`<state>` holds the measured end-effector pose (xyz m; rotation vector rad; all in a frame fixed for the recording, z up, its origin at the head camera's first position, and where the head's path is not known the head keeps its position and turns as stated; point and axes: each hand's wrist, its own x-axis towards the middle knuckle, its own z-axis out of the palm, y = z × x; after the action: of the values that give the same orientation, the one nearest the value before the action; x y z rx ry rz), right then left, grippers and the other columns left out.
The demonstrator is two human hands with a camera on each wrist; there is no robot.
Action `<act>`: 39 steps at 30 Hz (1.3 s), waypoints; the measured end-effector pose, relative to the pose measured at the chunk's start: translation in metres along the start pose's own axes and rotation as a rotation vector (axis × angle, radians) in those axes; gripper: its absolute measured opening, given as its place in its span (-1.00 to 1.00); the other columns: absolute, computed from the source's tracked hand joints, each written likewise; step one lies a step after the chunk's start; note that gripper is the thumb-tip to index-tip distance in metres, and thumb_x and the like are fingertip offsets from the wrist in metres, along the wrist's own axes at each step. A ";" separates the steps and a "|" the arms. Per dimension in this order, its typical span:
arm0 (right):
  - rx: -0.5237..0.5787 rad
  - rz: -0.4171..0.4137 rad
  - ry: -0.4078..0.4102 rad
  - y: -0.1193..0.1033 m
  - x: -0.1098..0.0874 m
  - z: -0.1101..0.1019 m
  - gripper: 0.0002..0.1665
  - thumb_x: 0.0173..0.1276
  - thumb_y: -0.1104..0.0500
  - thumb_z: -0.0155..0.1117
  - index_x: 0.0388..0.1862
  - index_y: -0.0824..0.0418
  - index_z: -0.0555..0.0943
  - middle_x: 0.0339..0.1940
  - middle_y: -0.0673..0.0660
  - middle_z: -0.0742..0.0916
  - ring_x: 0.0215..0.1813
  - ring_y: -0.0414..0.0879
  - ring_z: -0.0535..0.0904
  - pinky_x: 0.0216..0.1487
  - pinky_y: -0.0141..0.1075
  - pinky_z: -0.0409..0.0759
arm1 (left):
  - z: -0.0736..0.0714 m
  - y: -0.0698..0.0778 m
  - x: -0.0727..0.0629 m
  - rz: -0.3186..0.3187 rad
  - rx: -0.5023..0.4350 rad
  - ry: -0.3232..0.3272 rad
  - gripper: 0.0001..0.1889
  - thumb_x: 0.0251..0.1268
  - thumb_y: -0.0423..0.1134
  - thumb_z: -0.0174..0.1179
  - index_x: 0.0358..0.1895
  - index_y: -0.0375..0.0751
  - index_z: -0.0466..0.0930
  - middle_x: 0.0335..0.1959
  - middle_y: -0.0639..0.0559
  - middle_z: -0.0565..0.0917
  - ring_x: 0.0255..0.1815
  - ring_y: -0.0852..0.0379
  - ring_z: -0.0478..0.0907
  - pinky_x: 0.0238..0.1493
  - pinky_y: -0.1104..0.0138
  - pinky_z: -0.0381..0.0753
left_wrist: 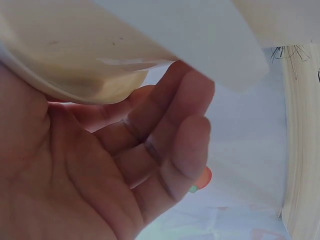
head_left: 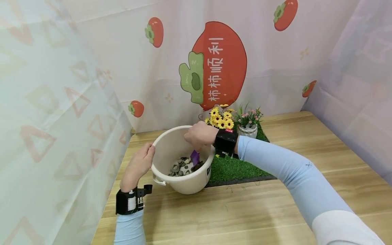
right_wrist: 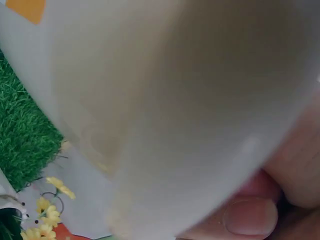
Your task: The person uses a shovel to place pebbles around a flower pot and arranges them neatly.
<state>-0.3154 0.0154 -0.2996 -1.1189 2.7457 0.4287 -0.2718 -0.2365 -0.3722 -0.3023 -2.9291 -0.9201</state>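
Note:
A cream plastic bucket (head_left: 186, 184) stands tilted a little, with several grey pebbles (head_left: 179, 167) on its bottom. My left hand (head_left: 139, 165) holds the left side of its rim; in the left wrist view the fingers (left_wrist: 187, 145) curl below the bucket's edge. Over the right rim reaches my right hand (head_left: 201, 134), its fingers curled round a small purple shovel (head_left: 195, 157) whose grip is hidden. The purple part points down among the pebbles. In the right wrist view the bucket wall (right_wrist: 165, 115) covers most of that hand.
Behind and right of the bucket lies an artificial grass mat (head_left: 235, 170). On it stand yellow flowers (head_left: 221, 117) and a white pot (head_left: 248, 131) of pink flowers. A wooden table (head_left: 232, 214) carries everything, with printed cloth (head_left: 263, 51) hanging behind and at both sides.

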 end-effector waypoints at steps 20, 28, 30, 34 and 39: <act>0.015 -0.067 0.287 -0.005 0.009 0.034 -0.77 0.29 0.30 0.23 -0.53 0.05 0.51 -0.53 -0.03 0.60 -0.42 -0.16 0.45 -0.38 -0.29 0.39 | 0.003 0.009 0.007 0.039 0.061 0.055 -0.51 0.61 -0.06 -0.31 0.32 -0.25 0.43 0.04 -0.29 0.66 0.00 -0.22 0.64 0.00 -0.06 0.57; 0.168 -0.109 0.174 0.006 0.019 0.045 -0.76 0.26 0.06 0.40 -0.52 0.05 0.55 -0.55 -0.06 0.58 -0.45 -0.19 0.44 -0.39 -0.37 0.31 | 0.004 0.009 0.006 0.026 0.072 0.053 -0.50 0.61 -0.08 -0.31 0.35 -0.28 0.40 0.08 -0.32 0.65 0.02 -0.24 0.63 0.02 -0.08 0.57; 0.191 -0.112 0.176 0.007 0.020 0.046 -0.75 0.26 0.05 0.41 -0.54 0.05 0.57 -0.57 -0.06 0.57 -0.48 -0.20 0.42 -0.40 -0.37 0.29 | 0.004 0.008 0.006 0.039 0.077 0.065 -0.51 0.61 -0.10 -0.30 0.33 -0.29 0.41 0.05 -0.33 0.66 -0.01 -0.24 0.64 -0.01 -0.06 0.58; 0.182 -0.132 0.181 0.007 0.021 0.047 -0.74 0.27 0.03 0.41 -0.54 0.05 0.57 -0.59 -0.07 0.54 -0.49 -0.20 0.37 -0.40 -0.37 0.26 | 0.004 0.008 0.005 0.049 0.086 0.079 -0.53 0.61 -0.12 -0.29 0.31 -0.30 0.43 0.02 -0.32 0.67 -0.05 -0.24 0.66 -0.07 -0.05 0.60; 0.153 -0.148 0.176 0.005 0.023 0.048 -0.75 0.29 -0.02 0.39 -0.48 0.06 0.61 -0.55 -0.06 0.60 -0.46 -0.21 0.43 -0.38 -0.38 0.30 | 0.003 0.008 0.003 0.044 0.101 0.074 -0.53 0.61 -0.13 -0.30 0.32 -0.31 0.42 0.03 -0.33 0.66 -0.05 -0.25 0.66 -0.06 -0.06 0.60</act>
<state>-0.3336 0.0189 -0.3494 -1.3654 2.7587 0.1029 -0.2734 -0.2274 -0.3696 -0.3191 -2.8764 -0.7576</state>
